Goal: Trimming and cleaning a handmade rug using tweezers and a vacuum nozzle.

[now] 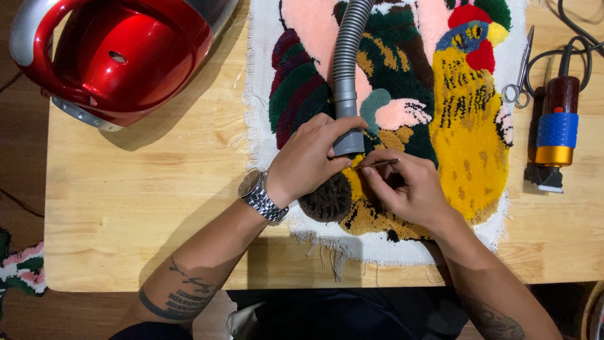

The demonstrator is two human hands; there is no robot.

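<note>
A colourful tufted rug [465, 126] with parrot shapes lies on white backing cloth on the wooden table [145, 208]. My left hand [308, 157], with a metal wristwatch [261, 195], grips the end of a grey ribbed vacuum hose [346, 75] and presses its nozzle onto the rug. My right hand [409, 189] pinches a thin metal tool [377, 164], like tweezers or a pick, just right of the nozzle, its tip over the yellow and brown pile. A dark brown round patch [324, 200] sits below my left hand.
A red and silver vacuum cleaner [113, 53] stands at the table's top left. Right of the rug lie small scissors [519, 75] and an electric trimmer [553, 129] with a blue and gold body and black cord. Another rug piece [22, 267] shows at the left edge.
</note>
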